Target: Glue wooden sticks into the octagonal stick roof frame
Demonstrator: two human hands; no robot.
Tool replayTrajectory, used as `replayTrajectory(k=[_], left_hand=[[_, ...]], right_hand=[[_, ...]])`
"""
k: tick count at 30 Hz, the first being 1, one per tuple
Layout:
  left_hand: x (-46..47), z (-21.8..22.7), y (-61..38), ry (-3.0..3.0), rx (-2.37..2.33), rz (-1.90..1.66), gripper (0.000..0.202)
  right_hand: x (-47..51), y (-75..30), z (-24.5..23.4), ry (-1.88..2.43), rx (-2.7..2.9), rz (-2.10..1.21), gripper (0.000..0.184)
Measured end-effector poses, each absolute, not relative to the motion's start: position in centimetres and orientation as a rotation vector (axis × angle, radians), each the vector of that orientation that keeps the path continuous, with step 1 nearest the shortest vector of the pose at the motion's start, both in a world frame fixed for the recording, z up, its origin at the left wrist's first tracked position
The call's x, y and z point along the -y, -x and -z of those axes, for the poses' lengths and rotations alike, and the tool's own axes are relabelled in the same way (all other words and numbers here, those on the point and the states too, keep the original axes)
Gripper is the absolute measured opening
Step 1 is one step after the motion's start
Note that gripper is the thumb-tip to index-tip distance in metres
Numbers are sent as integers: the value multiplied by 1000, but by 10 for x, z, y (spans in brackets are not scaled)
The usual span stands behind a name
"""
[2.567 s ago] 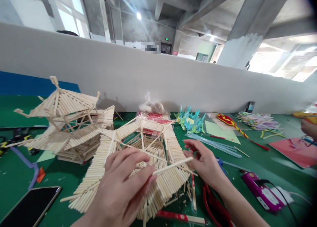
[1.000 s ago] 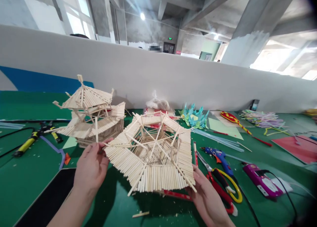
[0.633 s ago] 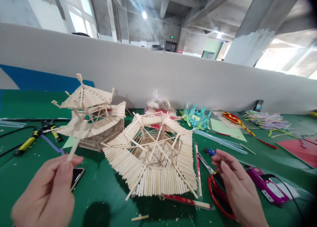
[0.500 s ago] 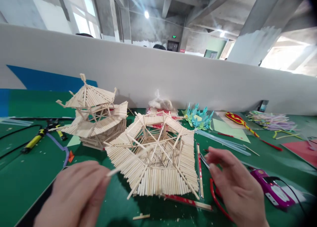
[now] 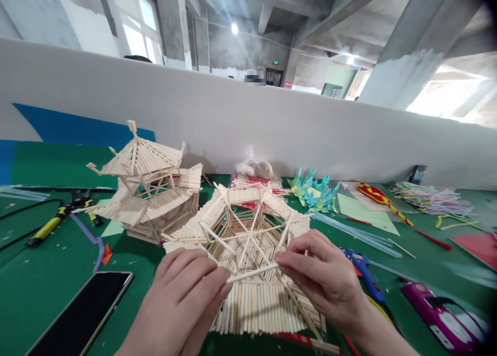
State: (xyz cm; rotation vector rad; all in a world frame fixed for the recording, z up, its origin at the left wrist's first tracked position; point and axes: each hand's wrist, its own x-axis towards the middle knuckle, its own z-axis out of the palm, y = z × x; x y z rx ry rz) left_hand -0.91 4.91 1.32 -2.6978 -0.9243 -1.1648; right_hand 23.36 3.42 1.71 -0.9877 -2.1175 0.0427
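Note:
A thin wooden stick (image 5: 253, 274) is held level over the front of a model roof built from wooden sticks (image 5: 260, 307). My left hand (image 5: 186, 296) pinches its left end, and my right hand (image 5: 324, 273) pinches its right end. The model has an open centre crossed by sticks, with a sloping skirt of sticks around it. My hands cover parts of its left and right sides. Behind it on the left stands a taller wooden-stick pavilion (image 5: 142, 156) with a pointed roof and upturned corners.
A phone (image 5: 81, 314) lies at front left, below yellow-handled pliers (image 5: 48, 226). To the right are a blue glue gun (image 5: 365, 275), a purple device (image 5: 438, 314) and clear glue sticks (image 5: 357, 232). A blue paper ornament (image 5: 314, 190) and bagged sticks (image 5: 254, 180) stand behind the model.
My left hand has moved right, bringing the stick over the model. My right hand has come in from the right and now grips the stick's other end. The phone and blue glue gun are now exposed.

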Motion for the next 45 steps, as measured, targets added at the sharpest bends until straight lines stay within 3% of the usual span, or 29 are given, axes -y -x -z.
replayTrajectory(k=[5, 18, 45], left_hand=[[-66, -8, 13, 2632, 852, 1110, 32], [-88, -19, -2, 2849, 921, 982, 16], [-93, -23, -2, 2960, 918, 1032, 16]], right_hand=[[-34, -246, -13, 1082, 2137, 34, 25], [-35, -245, -8, 1175, 2128, 44, 25], [-37, -242, -2, 1164, 2084, 34, 26]])
